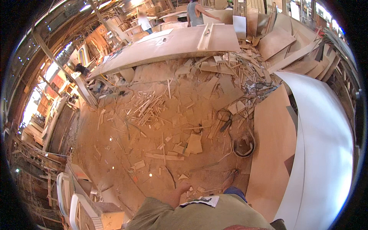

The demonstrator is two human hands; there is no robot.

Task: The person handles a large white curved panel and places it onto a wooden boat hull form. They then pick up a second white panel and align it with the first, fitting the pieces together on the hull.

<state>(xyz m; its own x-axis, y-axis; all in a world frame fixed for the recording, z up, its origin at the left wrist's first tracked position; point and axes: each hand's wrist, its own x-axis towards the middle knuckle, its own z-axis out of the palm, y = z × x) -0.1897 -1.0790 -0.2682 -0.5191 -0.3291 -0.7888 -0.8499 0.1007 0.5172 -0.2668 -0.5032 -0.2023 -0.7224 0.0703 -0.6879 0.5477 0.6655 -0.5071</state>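
Note:
My left forearm comes out of an olive sleeve at the lower edge, and my left hand (185,187) hangs low over the littered dirt floor (126,168). Its fingers are too small and foreshortened to make out, and I see no object in it. Scraps of pale wood (183,176) lie nearest to it. A white patch with dark print (205,200) shows on the front of my olive shirt (218,214). Below a bit of blue cloth (235,191) a bare foot or lower leg (230,178) shows. My right hand is out of sight.
A long plywood-topped table (176,43) spans the far side, with two people beyond it. Sheets of brown plywood (270,142) and a large white panel (326,142) lean on the right. A heap of wood strips (147,109) and a looped black strap (244,147) litter the floor. White-edged frames (78,209) stand lower left.

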